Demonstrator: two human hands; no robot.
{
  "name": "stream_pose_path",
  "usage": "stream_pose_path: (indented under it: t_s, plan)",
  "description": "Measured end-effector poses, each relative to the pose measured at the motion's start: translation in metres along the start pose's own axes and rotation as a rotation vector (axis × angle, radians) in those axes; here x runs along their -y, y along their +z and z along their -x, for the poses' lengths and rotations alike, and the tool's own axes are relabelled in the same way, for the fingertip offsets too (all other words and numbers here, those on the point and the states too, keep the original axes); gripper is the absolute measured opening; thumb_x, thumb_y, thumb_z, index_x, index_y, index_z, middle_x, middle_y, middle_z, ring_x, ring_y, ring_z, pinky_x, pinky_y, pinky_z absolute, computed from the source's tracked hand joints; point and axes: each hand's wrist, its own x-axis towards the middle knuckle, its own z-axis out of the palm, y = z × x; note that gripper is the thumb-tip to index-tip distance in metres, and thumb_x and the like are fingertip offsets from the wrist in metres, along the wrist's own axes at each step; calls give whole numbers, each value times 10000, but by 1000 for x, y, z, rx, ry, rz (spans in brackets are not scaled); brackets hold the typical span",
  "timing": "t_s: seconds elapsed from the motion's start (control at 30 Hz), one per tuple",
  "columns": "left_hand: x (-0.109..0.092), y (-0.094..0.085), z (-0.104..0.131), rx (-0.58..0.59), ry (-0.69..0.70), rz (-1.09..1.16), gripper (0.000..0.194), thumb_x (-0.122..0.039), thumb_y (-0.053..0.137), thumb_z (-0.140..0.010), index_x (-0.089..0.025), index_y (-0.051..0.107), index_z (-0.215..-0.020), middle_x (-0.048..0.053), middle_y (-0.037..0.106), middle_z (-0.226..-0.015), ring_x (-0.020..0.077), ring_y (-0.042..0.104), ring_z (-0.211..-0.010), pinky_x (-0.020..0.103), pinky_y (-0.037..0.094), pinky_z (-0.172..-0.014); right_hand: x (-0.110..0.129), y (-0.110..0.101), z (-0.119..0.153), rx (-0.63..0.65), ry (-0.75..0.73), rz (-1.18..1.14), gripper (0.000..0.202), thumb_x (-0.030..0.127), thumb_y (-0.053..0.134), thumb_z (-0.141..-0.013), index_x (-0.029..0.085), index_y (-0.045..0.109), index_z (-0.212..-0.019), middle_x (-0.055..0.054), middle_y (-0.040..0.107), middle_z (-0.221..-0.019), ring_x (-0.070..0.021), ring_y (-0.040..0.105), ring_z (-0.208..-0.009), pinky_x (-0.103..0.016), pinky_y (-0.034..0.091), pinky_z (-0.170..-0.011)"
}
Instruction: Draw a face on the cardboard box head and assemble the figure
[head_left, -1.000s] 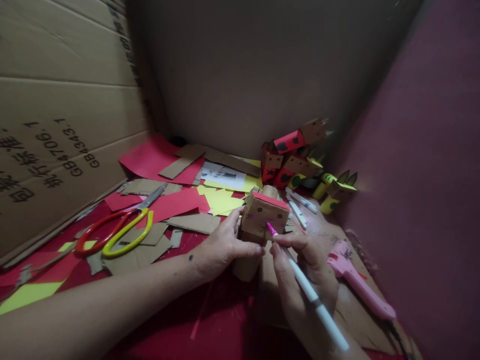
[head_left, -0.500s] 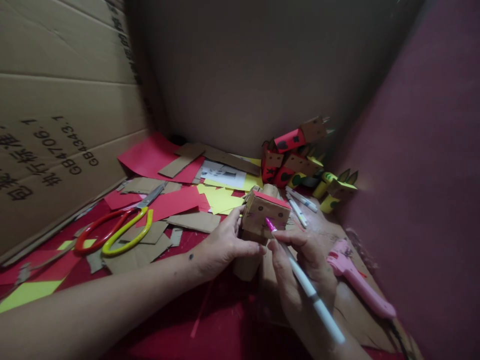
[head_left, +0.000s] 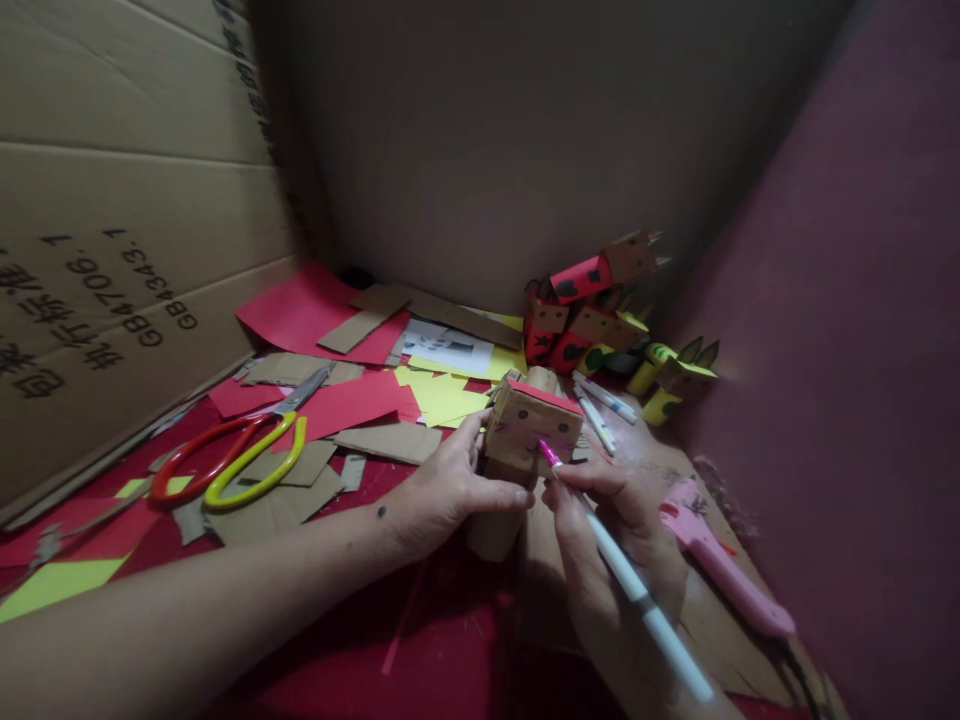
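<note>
Two hands: left [head_left: 442, 490] fingers around boxy cardboard figure [head_left: 531, 428]; right [head_left: 622, 550] fingers pinching marker [head_left: 634, 585]
Marker: smooth, cylindrical

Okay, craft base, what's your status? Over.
Left hand steadying cardboard figure. Right hand gripping marker, tip at figure's front. Nothing between tip and figure.

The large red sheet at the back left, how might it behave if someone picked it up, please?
The red sheet would probably feel light and floppy, as it looks thin and curves rather than lying flat. Lifting it would likely make the cardboard strip lying partly on it slide.
</note>
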Motion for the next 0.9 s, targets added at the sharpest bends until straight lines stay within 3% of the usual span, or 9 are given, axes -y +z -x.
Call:
stream_pose_path:
  t_s: [0.43,0.7,0.9]
  plan:
    - [-1,1,2,-15,-22,-2,761,-120,818,-585,-177,455,-1251,105,645,-1178,323,581,-1155,398,450,-887,-1,0,-1,-1,-44,20,191,96,592,-871,232,609,-1005,34,644,-811,-80,635,-678,-164,545,-630]
    - [0,-1,0,8,-6,13,766,-130,832,-602,-176,457,-1269,112,636,-1199,316,569,-1154,412,431,-928,-2,0,2,-27,20,35,119,154,595,-879,233,607,-966,21,628,-774,-101,630,-625,-197,517,-546]
    - [0,-2,1,4,1,27,753,-131,840,-587,-169,467,-1240,122,620,-1229,330,540,-1196,417,417,-949,4,0,-2,-50,5,14,114,141,594,-874,238,602,-933,63,568,-671,-60,500,-459,-160,417,-410]
